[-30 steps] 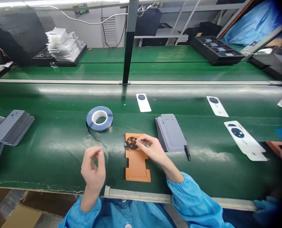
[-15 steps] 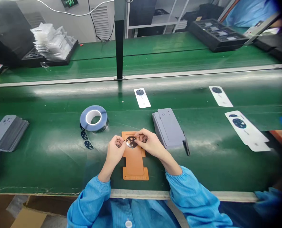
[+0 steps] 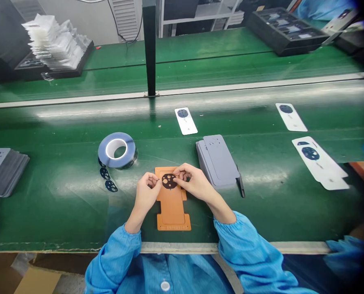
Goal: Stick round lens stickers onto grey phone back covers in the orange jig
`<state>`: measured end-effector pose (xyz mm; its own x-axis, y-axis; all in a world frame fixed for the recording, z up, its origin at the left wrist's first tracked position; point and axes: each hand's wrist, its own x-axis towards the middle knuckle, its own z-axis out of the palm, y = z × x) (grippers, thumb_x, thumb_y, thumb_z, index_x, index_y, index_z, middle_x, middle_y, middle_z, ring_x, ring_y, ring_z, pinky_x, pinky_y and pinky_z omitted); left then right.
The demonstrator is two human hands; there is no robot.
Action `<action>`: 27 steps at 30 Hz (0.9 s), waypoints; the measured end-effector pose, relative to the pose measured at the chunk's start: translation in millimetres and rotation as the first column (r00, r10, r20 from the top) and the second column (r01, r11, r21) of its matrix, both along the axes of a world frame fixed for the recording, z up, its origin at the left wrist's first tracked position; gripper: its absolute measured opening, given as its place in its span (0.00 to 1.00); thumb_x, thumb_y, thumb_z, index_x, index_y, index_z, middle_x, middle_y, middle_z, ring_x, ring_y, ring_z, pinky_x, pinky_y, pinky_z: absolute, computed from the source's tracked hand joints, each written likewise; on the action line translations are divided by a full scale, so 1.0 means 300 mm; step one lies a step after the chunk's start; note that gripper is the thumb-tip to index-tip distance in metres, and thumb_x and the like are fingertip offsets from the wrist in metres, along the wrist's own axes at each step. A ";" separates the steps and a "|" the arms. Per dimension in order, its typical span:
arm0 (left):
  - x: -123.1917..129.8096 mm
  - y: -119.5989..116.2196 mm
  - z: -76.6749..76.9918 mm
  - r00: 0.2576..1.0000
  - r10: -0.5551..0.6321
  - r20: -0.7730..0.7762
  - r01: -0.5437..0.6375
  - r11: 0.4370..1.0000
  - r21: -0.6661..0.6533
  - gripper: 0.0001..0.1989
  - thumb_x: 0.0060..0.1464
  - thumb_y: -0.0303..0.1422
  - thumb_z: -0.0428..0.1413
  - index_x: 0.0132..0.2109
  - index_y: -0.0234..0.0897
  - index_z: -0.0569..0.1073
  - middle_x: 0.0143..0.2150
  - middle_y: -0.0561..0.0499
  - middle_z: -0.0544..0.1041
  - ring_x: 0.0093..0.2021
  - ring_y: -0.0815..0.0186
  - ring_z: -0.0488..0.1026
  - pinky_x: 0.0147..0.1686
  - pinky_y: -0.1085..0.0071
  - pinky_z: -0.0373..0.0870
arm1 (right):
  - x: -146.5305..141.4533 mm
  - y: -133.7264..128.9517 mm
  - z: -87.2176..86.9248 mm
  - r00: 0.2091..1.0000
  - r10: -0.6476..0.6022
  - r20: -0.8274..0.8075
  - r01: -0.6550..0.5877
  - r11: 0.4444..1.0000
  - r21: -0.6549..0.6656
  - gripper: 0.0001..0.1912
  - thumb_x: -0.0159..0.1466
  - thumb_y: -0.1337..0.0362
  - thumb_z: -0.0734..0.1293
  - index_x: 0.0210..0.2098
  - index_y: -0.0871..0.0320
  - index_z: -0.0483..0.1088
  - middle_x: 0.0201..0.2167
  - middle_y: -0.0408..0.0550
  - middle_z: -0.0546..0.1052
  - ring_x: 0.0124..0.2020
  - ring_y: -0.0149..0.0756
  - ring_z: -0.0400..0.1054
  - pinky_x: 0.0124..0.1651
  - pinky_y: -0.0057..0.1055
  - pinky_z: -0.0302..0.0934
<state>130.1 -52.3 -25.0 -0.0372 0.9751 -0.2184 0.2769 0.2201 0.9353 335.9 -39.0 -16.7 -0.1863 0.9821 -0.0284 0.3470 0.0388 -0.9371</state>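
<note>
Above the top end of an orange jig plate (image 3: 171, 209), a round black sticker with holes (image 3: 169, 181) is held level between my hands. My left hand (image 3: 147, 190) pinches its left edge between thumb and fingertip. On the opposite side, the thumb and index finger of my right hand (image 3: 192, 181) are closed on the right edge. Whether the sticker touches the plate I cannot tell. A roll of blue film tape (image 3: 126, 160) lies to the left, with a strip of similar black stickers (image 3: 111, 185) trailing from it.
Right of the jig lies a stack of grey phone-shaped panels (image 3: 220, 161), a black pen-like tool (image 3: 240, 185) beside it. White cards with black discs (image 3: 185, 127) are spread farther back. More grey panels (image 3: 7, 171) are stacked at far left. A dark post (image 3: 149, 53) rises behind.
The camera view has shifted slightly. Both hands keep their pinch, and the sticker looks darker, without the bright glare it had on its lower left.
</note>
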 end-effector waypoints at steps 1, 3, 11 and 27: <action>0.002 0.000 0.001 1.000 -0.002 -0.005 0.002 1.000 0.002 0.05 0.50 0.31 0.59 0.34 0.37 0.70 0.29 0.55 0.70 0.28 0.71 0.66 0.31 0.74 0.65 | -0.001 0.001 0.000 1.000 -0.002 0.004 0.002 1.000 0.006 0.05 0.61 0.64 0.70 0.38 0.55 0.74 0.33 0.44 0.74 0.30 0.33 0.67 0.34 0.33 0.65; 0.006 -0.002 0.003 1.000 -0.003 -0.019 0.004 1.000 0.005 0.05 0.50 0.31 0.59 0.34 0.37 0.70 0.28 0.56 0.69 0.28 0.71 0.65 0.30 0.75 0.64 | -0.003 0.002 0.003 1.000 -0.003 0.013 0.003 1.000 0.017 0.04 0.61 0.65 0.70 0.37 0.55 0.74 0.32 0.44 0.73 0.30 0.33 0.67 0.34 0.33 0.64; 0.015 -0.004 0.007 0.997 -0.007 -0.080 0.009 1.000 0.021 0.05 0.50 0.31 0.59 0.33 0.38 0.69 0.26 0.57 0.67 0.26 0.72 0.64 0.29 0.75 0.62 | -0.004 0.002 0.007 0.994 -0.026 0.108 0.019 0.998 0.066 0.03 0.61 0.65 0.70 0.36 0.55 0.74 0.32 0.43 0.71 0.28 0.32 0.65 0.34 0.33 0.63; 0.010 -0.005 0.001 0.997 -0.010 -0.075 0.011 1.000 0.016 0.06 0.48 0.30 0.60 0.31 0.38 0.69 0.26 0.57 0.67 0.27 0.71 0.64 0.29 0.75 0.61 | 0.030 -0.018 -0.035 0.992 -0.121 0.035 0.126 0.971 -0.202 0.17 0.56 0.53 0.75 0.37 0.57 0.73 0.35 0.47 0.79 0.35 0.37 0.74 0.39 0.34 0.70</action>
